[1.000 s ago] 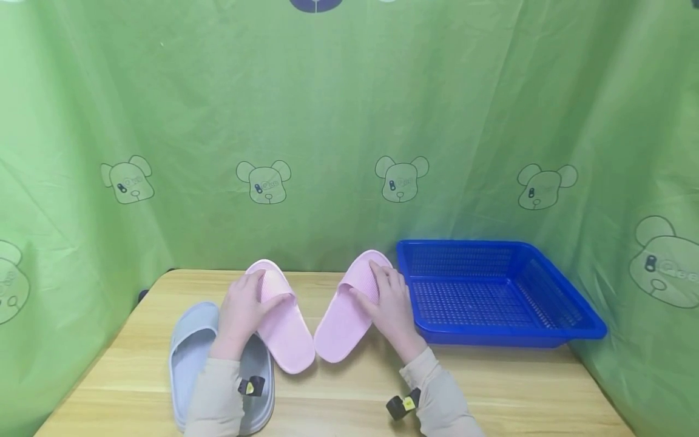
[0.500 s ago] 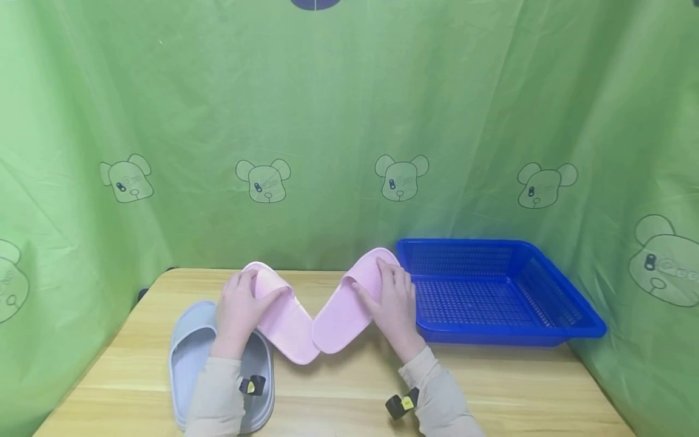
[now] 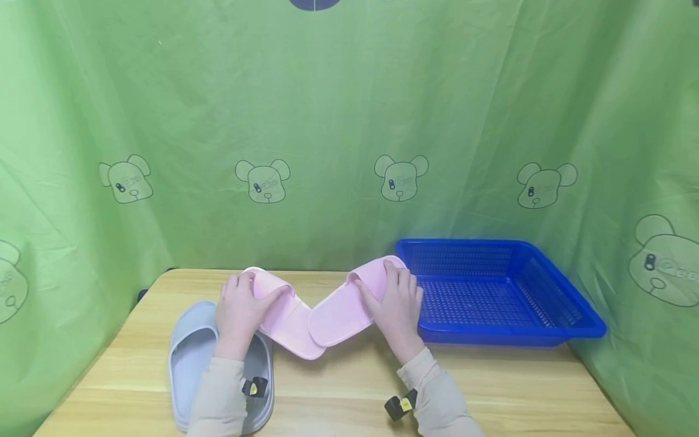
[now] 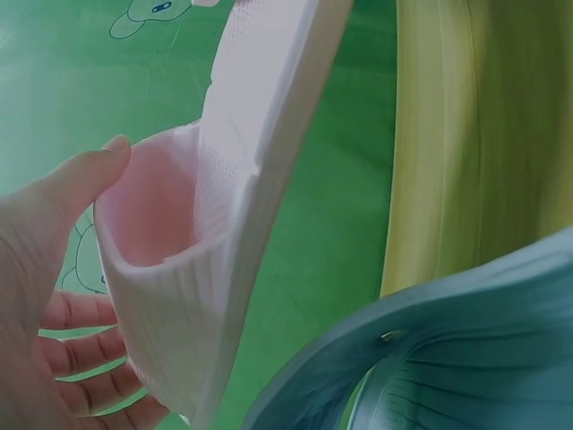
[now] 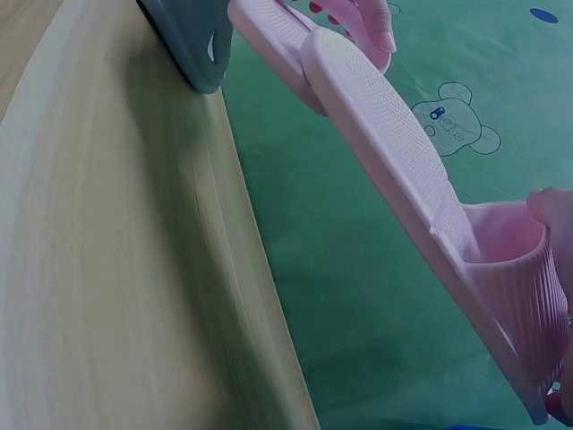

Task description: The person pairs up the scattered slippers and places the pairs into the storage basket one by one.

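Two pink slippers are held above the table, heels toward each other. My left hand grips the left pink slipper by its strap; in the left wrist view the thumb lies over the strap's opening edge, fingers curled beneath. With my right hand I hold the right pink slipper at its strap, thumb on the near edge. Its heel overlaps the left slipper's heel in the head view. Under my left forearm rest two grey slippers, partly hidden by the sleeve.
A blue plastic basket with perforated sides stands at the table's back right, close to my right hand. The wooden table reaches back to a green curtain that encloses the sides too.
Both pink slippers have tilted further outward, and their heels now overlap instead of lying side by side. My right hand has shifted slightly right. The grey slippers and basket stay put.
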Available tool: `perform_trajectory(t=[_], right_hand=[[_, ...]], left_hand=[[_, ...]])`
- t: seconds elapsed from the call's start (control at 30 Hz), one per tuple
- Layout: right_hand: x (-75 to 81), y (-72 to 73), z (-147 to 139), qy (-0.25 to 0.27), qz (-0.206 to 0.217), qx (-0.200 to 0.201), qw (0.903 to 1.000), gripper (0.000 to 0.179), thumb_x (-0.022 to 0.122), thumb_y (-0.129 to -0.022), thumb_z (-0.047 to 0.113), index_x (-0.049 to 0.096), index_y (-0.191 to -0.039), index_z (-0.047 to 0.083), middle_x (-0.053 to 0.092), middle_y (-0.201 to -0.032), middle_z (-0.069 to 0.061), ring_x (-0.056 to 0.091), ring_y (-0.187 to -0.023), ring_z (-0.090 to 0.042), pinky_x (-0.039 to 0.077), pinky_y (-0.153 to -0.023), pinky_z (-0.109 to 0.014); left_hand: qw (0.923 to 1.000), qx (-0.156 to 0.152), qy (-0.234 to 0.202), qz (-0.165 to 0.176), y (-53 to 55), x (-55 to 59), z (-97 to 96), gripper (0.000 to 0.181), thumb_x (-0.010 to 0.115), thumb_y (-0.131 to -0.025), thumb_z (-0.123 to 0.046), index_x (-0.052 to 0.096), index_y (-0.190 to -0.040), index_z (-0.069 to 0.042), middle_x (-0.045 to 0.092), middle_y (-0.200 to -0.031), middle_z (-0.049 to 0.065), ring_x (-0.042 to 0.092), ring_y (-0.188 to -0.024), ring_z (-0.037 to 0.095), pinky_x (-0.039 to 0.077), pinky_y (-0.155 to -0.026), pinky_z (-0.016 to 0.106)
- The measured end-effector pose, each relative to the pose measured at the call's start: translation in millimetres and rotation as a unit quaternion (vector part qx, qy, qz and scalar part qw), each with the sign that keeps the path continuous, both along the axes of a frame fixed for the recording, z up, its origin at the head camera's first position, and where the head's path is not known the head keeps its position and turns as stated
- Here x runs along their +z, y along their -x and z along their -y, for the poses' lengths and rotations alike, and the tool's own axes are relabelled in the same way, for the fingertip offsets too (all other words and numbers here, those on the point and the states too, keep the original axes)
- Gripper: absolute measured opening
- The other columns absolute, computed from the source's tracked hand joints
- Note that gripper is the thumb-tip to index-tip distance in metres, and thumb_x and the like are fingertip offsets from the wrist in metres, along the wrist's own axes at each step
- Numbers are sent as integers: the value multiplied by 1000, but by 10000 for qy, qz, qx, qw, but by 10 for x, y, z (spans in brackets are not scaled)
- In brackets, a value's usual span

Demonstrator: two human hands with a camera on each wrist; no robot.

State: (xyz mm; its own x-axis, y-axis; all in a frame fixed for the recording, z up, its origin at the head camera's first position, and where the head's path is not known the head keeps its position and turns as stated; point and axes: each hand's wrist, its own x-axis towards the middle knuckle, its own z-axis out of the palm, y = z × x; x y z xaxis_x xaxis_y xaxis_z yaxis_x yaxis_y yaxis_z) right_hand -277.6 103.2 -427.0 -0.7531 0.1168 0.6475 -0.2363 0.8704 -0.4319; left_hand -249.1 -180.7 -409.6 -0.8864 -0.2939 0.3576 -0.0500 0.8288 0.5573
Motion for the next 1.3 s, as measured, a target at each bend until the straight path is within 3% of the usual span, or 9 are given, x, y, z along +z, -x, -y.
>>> perform_trajectory(t=[0.3, 0.53, 0.8, 1.03, 1.3], right_hand=[[-2, -5, -1, -49, 351, -177, 9992, 79, 56, -83, 70, 50, -135, 12, 56, -118, -16, 48, -100, -34, 38, -78, -43], [-17, -4, -2, -169, 381, -292, 9987, 77, 57, -82, 69, 51, -135, 13, 55, -118, -16, 48, -99, -34, 39, -76, -43], [-13, -6, 3, -265, 462, -415, 9977, 81, 52, -82, 74, 52, -133, 12, 56, -122, -16, 50, -102, -34, 41, -76, -45], [-28, 8, -2, -337, 370, -489, 9975, 83, 52, -81, 76, 54, -131, 10, 56, -119, -16, 49, -101, -35, 38, -76, -44], [-24, 35, 0, -360, 287, -603, 9971, 82, 53, -80, 75, 54, -126, 8, 55, -113, -17, 44, -96, -35, 34, -78, -46]], left_hand=[[9987, 305, 284, -291, -6, -18, -68, 89, 71, -65, -76, 60, -115, -3, 61, -107, 16, 57, -100, 36, 47, -81, 50], [9981, 496, 326, -160, -13, -38, -138, 86, 67, -66, -79, 59, -112, -6, 58, -106, 13, 54, -99, 33, 40, -79, 48], [9963, 658, 492, -262, 18, -95, -182, 83, 63, -67, -82, 57, -105, -8, 58, -101, 11, 54, -96, 31, 37, -78, 47], [9954, 718, 632, -63, 11, -116, -226, 81, 61, -69, -82, 54, -99, -7, 56, -97, 11, 54, -90, 30, 37, -77, 47], [9952, 776, 582, 108, 17, -120, -250, 84, 60, -69, -83, 54, -103, -6, 58, -102, 14, 55, -94, 31, 37, -82, 51]])
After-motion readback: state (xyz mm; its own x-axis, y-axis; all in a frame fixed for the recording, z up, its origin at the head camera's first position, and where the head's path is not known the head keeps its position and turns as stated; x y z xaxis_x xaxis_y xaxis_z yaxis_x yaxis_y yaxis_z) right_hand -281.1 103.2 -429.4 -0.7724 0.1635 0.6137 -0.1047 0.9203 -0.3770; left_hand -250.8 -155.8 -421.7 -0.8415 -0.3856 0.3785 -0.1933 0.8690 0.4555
